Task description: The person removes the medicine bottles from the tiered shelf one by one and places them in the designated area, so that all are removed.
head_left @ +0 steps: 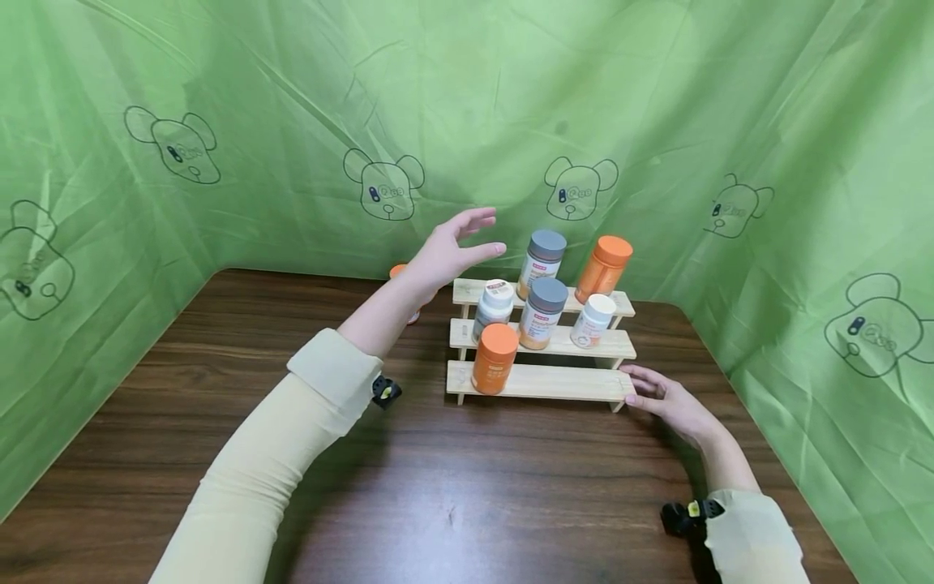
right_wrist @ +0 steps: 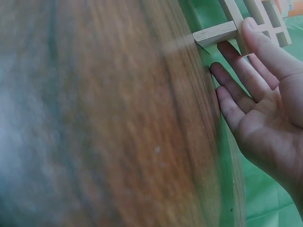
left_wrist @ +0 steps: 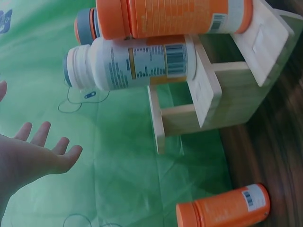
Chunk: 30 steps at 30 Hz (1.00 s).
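Note:
A three-tier wooden rack [head_left: 562, 381] stands on the table, bearing several bottles. My left hand [head_left: 448, 253] hovers left of the top tier, fingers spread and holding nothing; in the left wrist view it is apart from the bottles. At the right end of the lowest tier, my right hand [head_left: 671, 407] grips the board's edge between thumb and fingers. An orange bottle [head_left: 495, 359] stands on that tier's left. On the middle tier are a white bottle [head_left: 494, 307], a grey-capped bottle [head_left: 543, 314] and a small white bottle [head_left: 593, 321].
The top tier carries another grey-capped bottle [head_left: 541, 264] and an orange-capped bottle [head_left: 604, 269]. Partly hidden behind my left forearm, one more orange bottle [left_wrist: 232, 208] stands on the dark wooden table [head_left: 452, 487]. Green cloth [head_left: 474, 97] walls in the back and sides.

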{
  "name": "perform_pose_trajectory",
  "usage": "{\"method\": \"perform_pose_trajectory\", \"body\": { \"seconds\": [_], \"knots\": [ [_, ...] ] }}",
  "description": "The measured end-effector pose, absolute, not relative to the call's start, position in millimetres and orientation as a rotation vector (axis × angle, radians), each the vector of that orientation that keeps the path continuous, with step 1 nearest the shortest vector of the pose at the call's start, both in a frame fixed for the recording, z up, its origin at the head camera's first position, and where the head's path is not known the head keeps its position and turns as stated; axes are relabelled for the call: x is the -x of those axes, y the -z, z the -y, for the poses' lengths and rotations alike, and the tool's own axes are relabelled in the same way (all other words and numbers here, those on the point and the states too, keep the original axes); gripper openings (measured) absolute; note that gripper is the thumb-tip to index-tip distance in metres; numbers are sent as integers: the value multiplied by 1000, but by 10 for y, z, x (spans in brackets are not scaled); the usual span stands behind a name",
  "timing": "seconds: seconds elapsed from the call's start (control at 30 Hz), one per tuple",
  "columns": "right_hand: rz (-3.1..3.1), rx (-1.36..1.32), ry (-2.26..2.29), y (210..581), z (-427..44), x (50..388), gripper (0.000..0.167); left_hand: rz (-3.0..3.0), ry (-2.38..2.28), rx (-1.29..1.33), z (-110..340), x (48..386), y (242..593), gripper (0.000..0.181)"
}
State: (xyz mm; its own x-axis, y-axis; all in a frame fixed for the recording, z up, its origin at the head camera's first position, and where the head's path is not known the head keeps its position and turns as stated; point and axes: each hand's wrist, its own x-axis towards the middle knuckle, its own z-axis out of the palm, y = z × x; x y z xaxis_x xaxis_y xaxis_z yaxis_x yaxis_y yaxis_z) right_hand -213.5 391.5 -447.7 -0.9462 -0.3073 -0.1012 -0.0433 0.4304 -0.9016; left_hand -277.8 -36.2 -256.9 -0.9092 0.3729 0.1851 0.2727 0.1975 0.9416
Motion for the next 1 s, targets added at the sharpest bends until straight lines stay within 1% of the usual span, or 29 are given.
{"method": "perform_pose_trajectory", "body": {
  "seconds": [0.13,0.3,0.67,1.0],
  "knots": [
    [-2440,292,1514,4496,-3929,2139,60,-2380,-1792,-630,255,2780,2525,66],
    [-2422,327,1531,4492,-3934,2153,58,-2371,-1794,-634,121,3023,2652,69],
    [-2433,281,1493,4440,-3913,2157,60,-2295,-1802,-661,-30,3254,2770,66],
    [-2428,284,1496,4432,-3942,2140,60,-2254,-1758,-672,-218,3401,2785,65]
  ]
}}
